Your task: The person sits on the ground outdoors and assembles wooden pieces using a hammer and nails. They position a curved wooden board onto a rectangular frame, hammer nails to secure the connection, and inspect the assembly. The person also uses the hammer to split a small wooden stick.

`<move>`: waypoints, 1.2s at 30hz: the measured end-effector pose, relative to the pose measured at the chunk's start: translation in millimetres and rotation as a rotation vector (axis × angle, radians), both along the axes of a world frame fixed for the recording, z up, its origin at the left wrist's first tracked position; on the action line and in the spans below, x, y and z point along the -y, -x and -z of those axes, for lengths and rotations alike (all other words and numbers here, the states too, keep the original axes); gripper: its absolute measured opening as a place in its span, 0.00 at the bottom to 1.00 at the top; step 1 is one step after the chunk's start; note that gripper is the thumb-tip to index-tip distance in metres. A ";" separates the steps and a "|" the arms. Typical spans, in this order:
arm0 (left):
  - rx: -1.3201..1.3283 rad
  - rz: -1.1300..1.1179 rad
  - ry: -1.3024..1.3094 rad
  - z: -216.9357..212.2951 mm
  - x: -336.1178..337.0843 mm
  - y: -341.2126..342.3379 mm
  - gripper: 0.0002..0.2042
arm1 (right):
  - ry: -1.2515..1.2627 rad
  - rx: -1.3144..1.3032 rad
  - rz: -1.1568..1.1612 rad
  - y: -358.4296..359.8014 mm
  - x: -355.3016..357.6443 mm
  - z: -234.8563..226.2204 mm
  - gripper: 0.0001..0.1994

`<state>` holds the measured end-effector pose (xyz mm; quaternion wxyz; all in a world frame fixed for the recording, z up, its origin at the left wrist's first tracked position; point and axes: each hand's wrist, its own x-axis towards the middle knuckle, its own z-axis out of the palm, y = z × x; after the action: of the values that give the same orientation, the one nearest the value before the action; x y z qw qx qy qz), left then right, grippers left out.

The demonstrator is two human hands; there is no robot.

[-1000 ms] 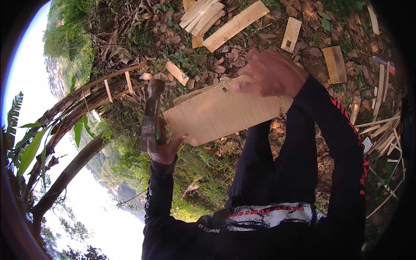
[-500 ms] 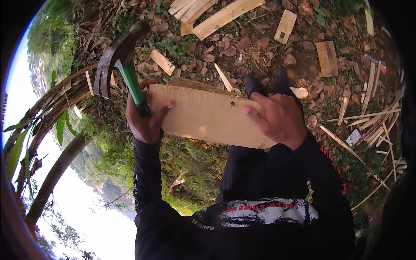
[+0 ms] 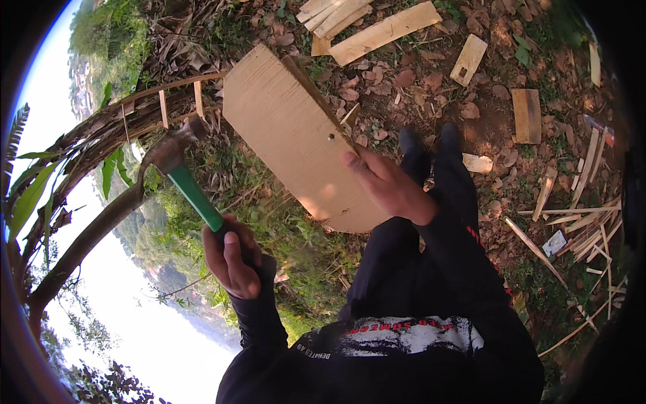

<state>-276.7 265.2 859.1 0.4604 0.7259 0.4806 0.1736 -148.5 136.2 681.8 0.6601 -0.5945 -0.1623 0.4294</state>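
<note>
My left hand (image 3: 232, 259) is wrapped around the black grip of a claw hammer (image 3: 195, 195) with a green shaft. Its metal head points up and to the left, apart from the wood. A pale wooden board (image 3: 289, 135) slants from upper left to lower right, gripped at its right edge by my right hand (image 3: 393, 185). The thumb lies on the board's face, while the fingers behind it are mostly hidden. One small dark hole or knot shows near that thumb. Behind the board's upper edge, a second, rougher wooden layer is visible.
Wood offcuts lie on the leaf-covered ground, among them a flat plank (image 3: 387, 32) and a piece with a square hole (image 3: 469, 60). Thin wood strips (image 3: 599, 229) are heaped at right. Dry stalks and a curved branch (image 3: 81, 249) stand at left, beside a steep green drop.
The left hand has come off the board and moved down with the hammer. The board has tilted, its left end swinging upward, and now only the right hand holds it.
</note>
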 end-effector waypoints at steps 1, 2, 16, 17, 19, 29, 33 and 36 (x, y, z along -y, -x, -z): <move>0.078 -0.012 0.091 0.2 14.8 10.5 0.11 | -0.025 -0.012 0.016 4.1 -8.0 -1.0 0.25; -0.016 -0.016 0.136 -2.8 28.7 16.6 0.12 | -0.051 -0.026 0.034 7.3 -16.1 -1.5 0.25; -0.377 0.243 -0.256 6.5 37.0 18.6 0.23 | -0.060 0.084 0.267 49.3 -63.3 -22.1 0.24; -0.434 0.347 -0.272 7.6 33.3 18.4 0.23 | -0.045 0.164 0.293 46.8 -59.6 -25.3 0.23; -0.290 0.128 -0.270 -0.3 42.7 12.9 0.22 | 0.005 0.143 0.245 40.3 -54.2 -27.4 0.23; -0.184 0.001 -0.340 -11.1 42.2 -3.2 0.21 | 0.050 0.012 0.108 34.4 -48.2 -24.2 0.22; -0.513 0.489 -0.376 11.0 27.9 11.6 0.22 | 0.108 0.148 0.178 33.0 -45.4 -19.4 0.21; -0.283 0.208 -0.294 -5.7 30.4 -5.9 0.21 | 0.097 0.035 0.158 20.8 -36.5 -18.2 0.21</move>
<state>-270.8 234.8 864.8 0.2932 0.8479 0.4326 0.0898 -169.3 172.7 700.0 0.6593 -0.6441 -0.1053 0.3732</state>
